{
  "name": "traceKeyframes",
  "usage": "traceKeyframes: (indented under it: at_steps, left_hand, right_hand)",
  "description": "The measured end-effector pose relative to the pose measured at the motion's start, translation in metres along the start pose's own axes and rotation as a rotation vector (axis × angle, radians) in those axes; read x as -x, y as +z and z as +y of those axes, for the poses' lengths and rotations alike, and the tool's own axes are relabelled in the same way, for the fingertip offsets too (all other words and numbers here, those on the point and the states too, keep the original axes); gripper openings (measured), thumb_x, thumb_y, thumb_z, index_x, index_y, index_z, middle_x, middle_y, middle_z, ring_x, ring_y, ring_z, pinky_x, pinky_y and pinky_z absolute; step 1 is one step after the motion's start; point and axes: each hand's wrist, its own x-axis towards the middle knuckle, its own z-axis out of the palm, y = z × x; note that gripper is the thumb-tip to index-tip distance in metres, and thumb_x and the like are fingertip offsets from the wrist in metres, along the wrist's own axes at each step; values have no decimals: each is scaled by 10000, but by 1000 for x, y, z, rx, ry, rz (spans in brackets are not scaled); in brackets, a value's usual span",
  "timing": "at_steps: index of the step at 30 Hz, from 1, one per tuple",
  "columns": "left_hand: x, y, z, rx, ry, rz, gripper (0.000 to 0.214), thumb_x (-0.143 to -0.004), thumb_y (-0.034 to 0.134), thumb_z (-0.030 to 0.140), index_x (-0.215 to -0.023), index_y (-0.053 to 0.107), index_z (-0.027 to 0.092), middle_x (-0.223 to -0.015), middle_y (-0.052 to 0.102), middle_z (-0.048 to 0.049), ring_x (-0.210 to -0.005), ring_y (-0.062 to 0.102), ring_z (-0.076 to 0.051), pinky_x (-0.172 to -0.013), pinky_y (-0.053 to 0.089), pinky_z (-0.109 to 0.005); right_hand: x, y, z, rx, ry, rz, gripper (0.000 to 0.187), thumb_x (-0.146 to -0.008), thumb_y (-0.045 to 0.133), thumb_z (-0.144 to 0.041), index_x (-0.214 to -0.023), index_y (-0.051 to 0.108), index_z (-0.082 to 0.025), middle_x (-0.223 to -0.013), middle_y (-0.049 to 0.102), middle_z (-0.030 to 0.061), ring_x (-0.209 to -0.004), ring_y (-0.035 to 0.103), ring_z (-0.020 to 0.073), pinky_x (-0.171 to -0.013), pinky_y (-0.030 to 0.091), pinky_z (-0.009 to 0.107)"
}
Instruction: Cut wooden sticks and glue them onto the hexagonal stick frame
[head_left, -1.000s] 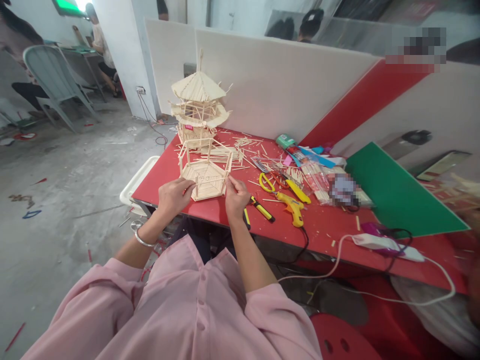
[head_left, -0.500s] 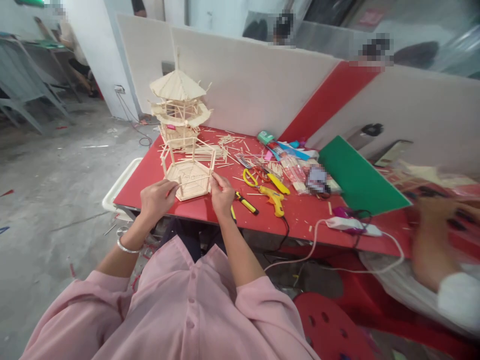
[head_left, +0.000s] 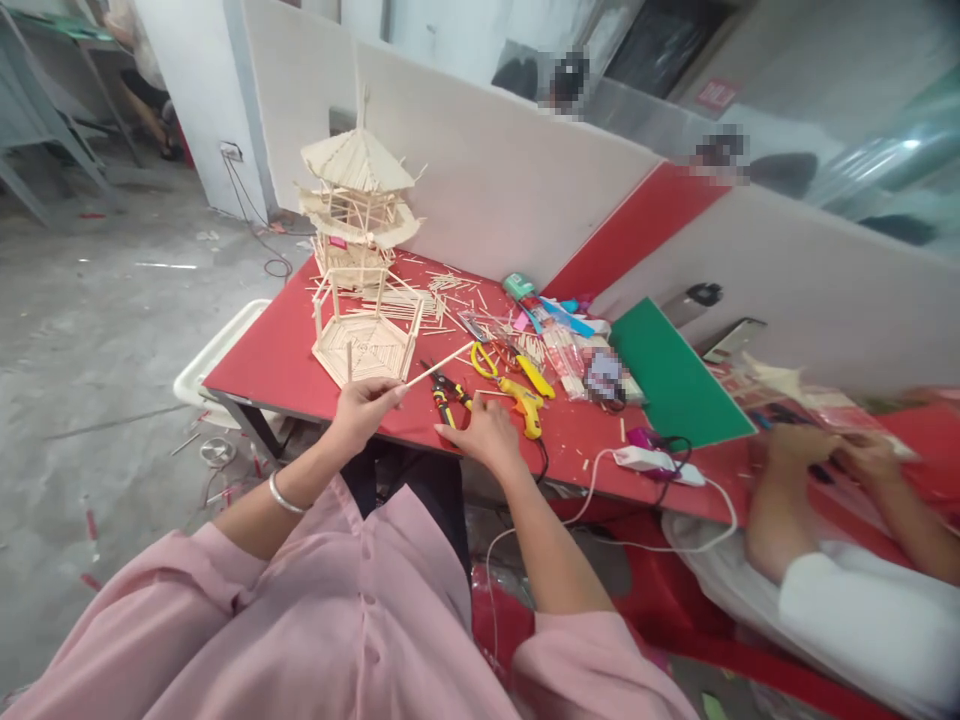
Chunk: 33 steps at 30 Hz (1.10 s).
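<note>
A thin wooden stick [head_left: 450, 362] is pinched between the thumb and fingers of my left hand [head_left: 367, 412], slanting up to the right over the table. My right hand [head_left: 486, 432] is at the table's front edge, thumb and fingers apart, beside the handles of black-and-yellow pliers [head_left: 441, 408]. Whether its fingertips touch a handle I cannot tell. Behind my left hand stands a hexagonal stick frame [head_left: 364, 345] with a slatted base, upright posts and a top rim. A tiered pagoda model [head_left: 360, 165] of sticks rises behind it.
On the red table [head_left: 262, 350] lie loose sticks [head_left: 420, 305], a yellow glue gun [head_left: 525, 402], yellow-handled scissors [head_left: 484, 360] and a yellow cutter [head_left: 535, 376]. A green board [head_left: 675, 380] leans beyond a white power strip [head_left: 656, 462]. A co-worker's arm [head_left: 787, 490] is at right.
My right hand has let go of the stick and moved right, to the pliers. My left hand has drawn the stick away from the hexagonal frame. The view has shifted right.
</note>
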Motion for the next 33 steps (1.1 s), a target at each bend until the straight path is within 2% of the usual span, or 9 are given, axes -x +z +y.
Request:
traceKeyframes:
  at_steps: [3,6,10,12,14,18,23,27,33]
  left_hand:
    - [-7,21,-3,145,-84,-7,268,-694,742,427,-657,704,164,-540,591,5,-484,457,-90,-493,360,-238]
    - [-12,32,-4,218,-133,-16,281,-675,752,434,-670,705,157,-526,570,14,-456,393,-70,-470,299,-232]
    - [-15,42,-4,266,-177,-22,293,-645,779,434,-680,718,149,-532,587,6,-475,419,-75,-484,306,-230]
    - [-16,48,-3,277,-194,-30,304,-622,793,437,-675,719,147,-530,593,4,-483,429,-80,-488,315,-229]
    - [-16,54,-1,272,-191,-38,315,-619,794,446,-655,710,145,-525,592,2,-490,437,-84,-492,327,-229]
    - [-17,59,5,247,-143,-43,307,-638,784,438,-682,719,141,-541,603,-1,-507,462,-90,-518,364,-232]
    - [-16,61,6,198,-83,-54,277,-669,750,418,-649,698,146,-555,614,-8,-526,499,-102,-552,406,-238]
    - [-15,64,4,132,-16,-92,247,-703,694,379,-612,655,153,-563,616,-11,-551,533,-117,-569,430,-237]
    - [-15,63,-2,43,79,-96,223,-755,641,345,-644,647,152,-568,606,-7,-534,524,-114,-535,403,-224]
  right_hand:
    - [-11,-14,11,-331,99,-99,639,-497,809,-332,-1092,661,-154,-1152,652,177,-1185,548,386,-956,431,465]
    - [0,-29,28,-549,135,-220,333,-561,708,-364,-840,651,-191,-812,681,71,-922,644,305,-801,500,417]
    - [47,-40,43,-832,94,-365,400,-713,486,-506,-941,645,-218,-905,696,89,-869,653,250,-761,522,412]
    - [72,-36,42,-1227,83,-533,480,-651,517,-485,-1035,646,-228,-1009,685,95,-927,638,253,-835,507,444]
    - [90,-28,38,-1430,129,-609,487,-568,582,-374,-1029,648,-229,-1006,669,74,-943,625,250,-888,487,448]
    - [94,-16,29,-1117,205,-341,315,-555,610,-243,-869,615,-206,-875,629,28,-922,602,241,-913,471,424]
    - [73,-26,26,-589,-131,-30,636,-612,551,-224,-1248,539,-203,-1212,597,92,-1214,514,299,-1095,363,499]
    - [64,-29,23,-379,-196,-1,758,-638,543,-244,-1382,433,-150,-1245,566,146,-1196,539,304,-1074,401,499]
    - [59,-29,17,-320,-246,10,765,-643,530,-238,-1392,407,-150,-1242,581,139,-1183,562,283,-1059,428,461]
